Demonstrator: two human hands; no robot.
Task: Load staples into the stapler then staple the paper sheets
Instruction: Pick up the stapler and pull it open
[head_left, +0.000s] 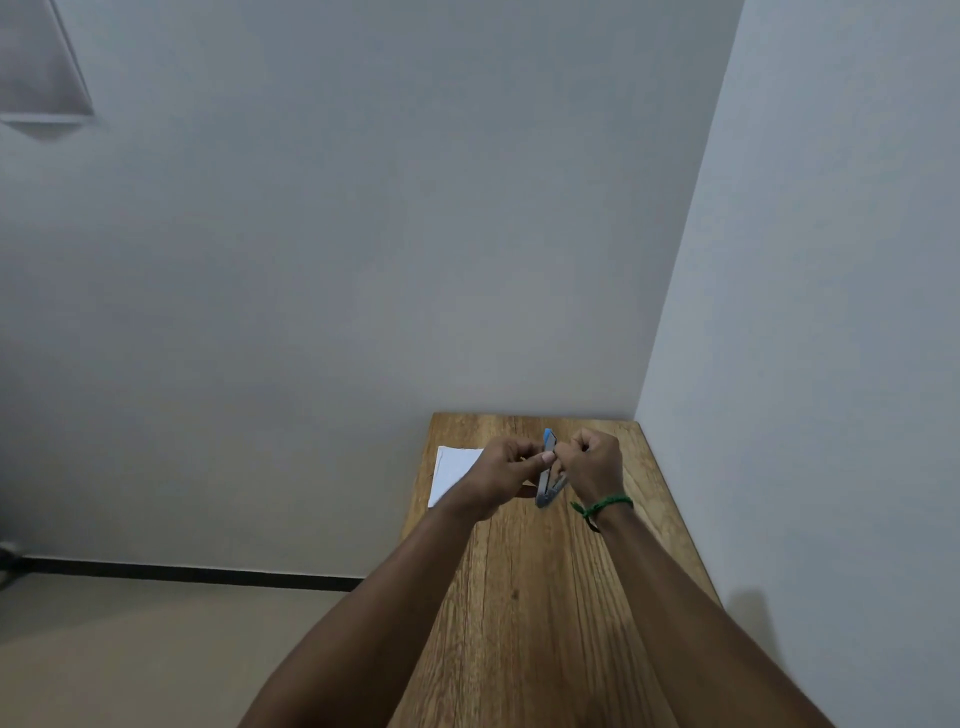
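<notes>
A small stapler (548, 467) with a blue top and grey metal body is held above the wooden table (524, 597), swung open, its blue top pointing up. My right hand (595, 465) grips it from the right with curled fingers. From the left, my left hand (506, 470) pinches at the stapler's middle with thumb and fingertips; whether staples are between them I cannot tell. White paper sheets (453, 470) lie on the table's far left part, partly hidden under my left hand.
The table stands in a corner, with a wall behind it and a wall (805, 364) along its right edge. Its left edge drops off to the floor (156, 649). A green band (605, 505) is round my right wrist.
</notes>
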